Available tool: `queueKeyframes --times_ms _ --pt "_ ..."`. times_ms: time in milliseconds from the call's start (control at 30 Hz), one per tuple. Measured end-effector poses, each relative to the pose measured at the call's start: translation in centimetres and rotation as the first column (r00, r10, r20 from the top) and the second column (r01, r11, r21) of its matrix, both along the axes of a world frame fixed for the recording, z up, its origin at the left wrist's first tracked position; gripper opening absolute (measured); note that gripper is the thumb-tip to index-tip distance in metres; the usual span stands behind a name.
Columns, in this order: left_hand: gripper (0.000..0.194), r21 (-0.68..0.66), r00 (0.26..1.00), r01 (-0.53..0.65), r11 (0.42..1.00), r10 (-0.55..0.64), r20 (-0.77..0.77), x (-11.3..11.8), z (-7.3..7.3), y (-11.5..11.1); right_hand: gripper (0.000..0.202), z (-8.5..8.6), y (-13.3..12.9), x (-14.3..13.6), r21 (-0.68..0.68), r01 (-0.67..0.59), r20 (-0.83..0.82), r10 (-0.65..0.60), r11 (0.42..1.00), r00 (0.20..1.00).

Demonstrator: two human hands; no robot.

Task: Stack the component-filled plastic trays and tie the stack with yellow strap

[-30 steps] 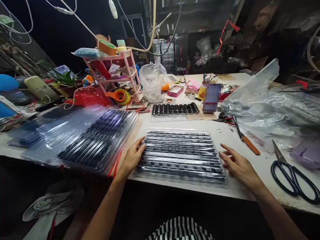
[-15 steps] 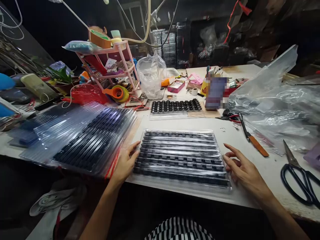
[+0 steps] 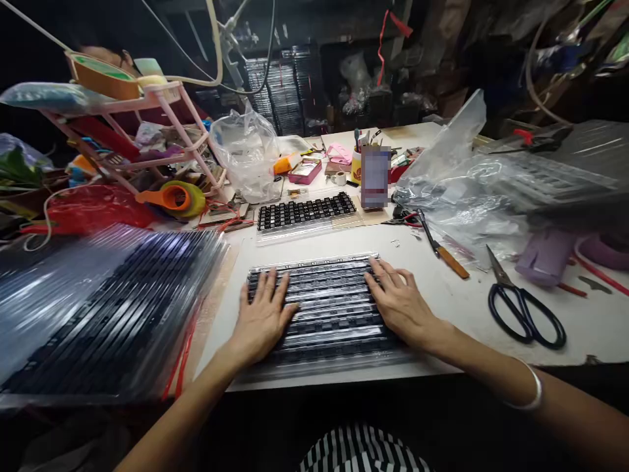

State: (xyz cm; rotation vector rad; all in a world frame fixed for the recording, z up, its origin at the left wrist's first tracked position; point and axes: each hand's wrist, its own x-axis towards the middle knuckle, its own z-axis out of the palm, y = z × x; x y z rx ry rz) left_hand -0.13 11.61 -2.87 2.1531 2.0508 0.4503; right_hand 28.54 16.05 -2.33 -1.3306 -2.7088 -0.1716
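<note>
Change since earlier frame: both hands have shifted inward, from the side edges of the plastic tray (image 3: 329,308) to its top; the view has also swung right.

Left hand (image 3: 260,321): open, fingers spread on the tray's left side, thumb pointing in toward the middle. Right hand (image 3: 400,305): open, fingers laid over the right side, pointing toward the far edge. Neither is clenched; no grasp seen. How hard they press cannot be told.

Tray position: flat on the table (image 3: 457,308), rows of dark strips running crosswise, directly under the fingers and between the two palms. Its near edge lies close to the table's front edge. A second tray with black pieces (image 3: 307,211) lies beyond it, well apart; a stack of plastic sheets (image 3: 118,314) lies to the left; scissors (image 3: 508,287) lie right of the right hand.

Step in hand, judged: pressing or smoothing the tray from above. Next move probably calls for even pressure from both hands, keeping the strips in their rows.
</note>
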Motion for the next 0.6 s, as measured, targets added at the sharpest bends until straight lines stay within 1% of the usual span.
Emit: queueKeyframes --times_ms 67,133,200,267,333,433,500,533,600 --pt "0.066 -0.080 0.990 0.129 0.988 -0.133 -0.047 1.9 0.2 0.6 0.046 0.0 1.0 -1.1 -0.057 -0.073 -0.007 0.072 0.996 0.997" --pt "0.068 -0.104 0.975 0.210 0.972 -0.216 -0.059 3.5 0.4 1.4 0.048 0.1 2.1 -2.1 -0.133 -0.124 -0.043 0.120 0.983 0.992" --pt "0.068 -0.093 0.963 0.259 0.961 -0.265 -0.057 4.5 0.6 1.9 0.052 0.2 2.9 -2.8 -0.180 -0.161 -0.067 0.151 0.970 0.986" --pt "0.068 -0.070 0.957 0.283 0.957 -0.286 -0.048 4.6 0.7 2.1 0.054 0.3 3.2 -3.1 -0.189 -0.177 -0.077 0.165 0.966 0.983" --pt "0.067 -0.055 0.958 0.284 0.957 -0.286 -0.032 3.8 0.7 2.0 0.055 0.3 3.0 -2.8 -0.173 -0.176 -0.081 0.164 0.969 0.983" --pt "0.061 -0.053 0.972 0.235 0.971 -0.235 0.012 0.7 0.2 1.1 0.056 -0.1 1.9 -1.3 -0.159 -0.112 -0.088 0.099 0.981 0.991" --pt "0.057 -0.032 0.988 0.135 0.990 -0.133 0.074 -1.8 -0.4 0.2 0.053 -0.4 0.7 0.0 -0.161 -0.050 -0.109 0.033 0.986 0.993" --pt "0.058 -0.013 0.989 0.077 0.997 -0.075 0.130 -2.9 -0.8 -0.5 0.051 -0.5 0.1 0.6 -0.161 -0.025 -0.130 0.004 0.987 0.992" --pt "0.058 0.021 0.963 -0.053 0.998 0.046 0.265 -4.5 -1.3 -2.3 0.049 -0.8 -1.1 1.3 -0.154 -0.001 -0.188 -0.028 0.988 0.982"
